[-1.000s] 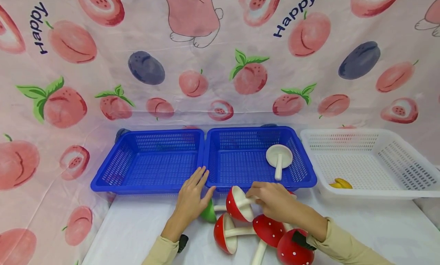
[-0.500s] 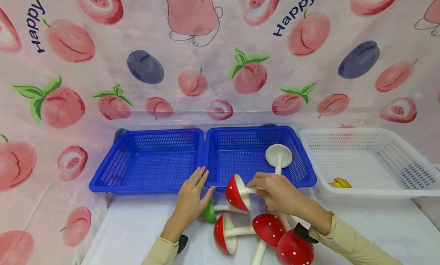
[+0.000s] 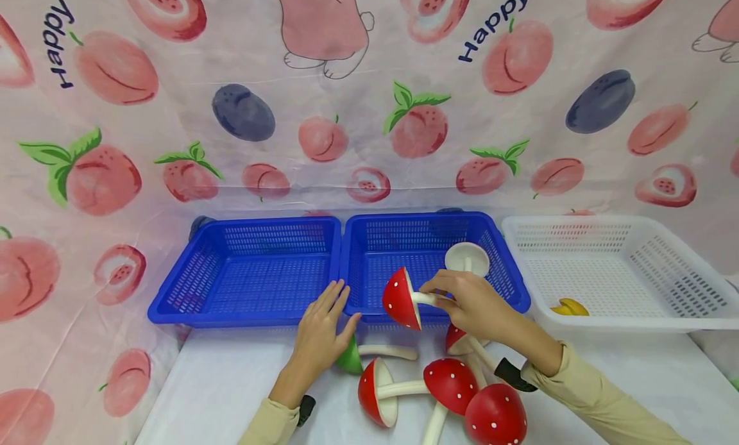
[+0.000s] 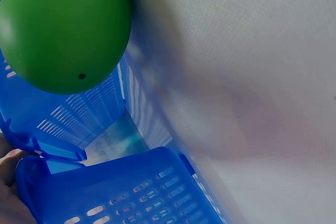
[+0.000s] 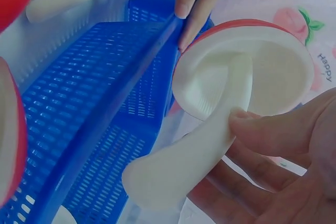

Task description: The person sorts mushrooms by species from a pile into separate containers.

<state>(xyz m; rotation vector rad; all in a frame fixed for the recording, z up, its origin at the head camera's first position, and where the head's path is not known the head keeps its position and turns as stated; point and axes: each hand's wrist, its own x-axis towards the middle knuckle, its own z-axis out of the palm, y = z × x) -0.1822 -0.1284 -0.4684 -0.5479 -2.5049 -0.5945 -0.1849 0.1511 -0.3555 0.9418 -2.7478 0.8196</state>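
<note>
My right hand (image 3: pixel 470 302) pinches the white stem of a red toy mushroom (image 3: pixel 401 299) with white dots. That mushroom is lifted over the front rim of the middle blue basket (image 3: pixel 378 285), cap pointing left. In the right wrist view, thumb and fingers close round the stem (image 5: pixel 194 156) below the hollow cap. My left hand (image 3: pixel 323 333) lies with straight fingers at the front corners where the two blue baskets meet. Beside its thumb, a green-capped toy mushroom (image 3: pixel 349 356) lies on the table; its dotted cap (image 4: pixel 65 30) fills the upper left of the left wrist view.
Several red toy mushrooms (image 3: pixel 451 386) lie on the white table in front. A pale mushroom (image 3: pixel 466 258) sits inside the middle basket. To the left stands another blue basket (image 3: pixel 173 304); on the right, a white basket (image 3: pixel 623 323) holds a small yellow object (image 3: pixel 571 306).
My right hand has lifted the red mushroom from among the others on the table up to the middle basket's front rim. The left hand has stayed in place.
</note>
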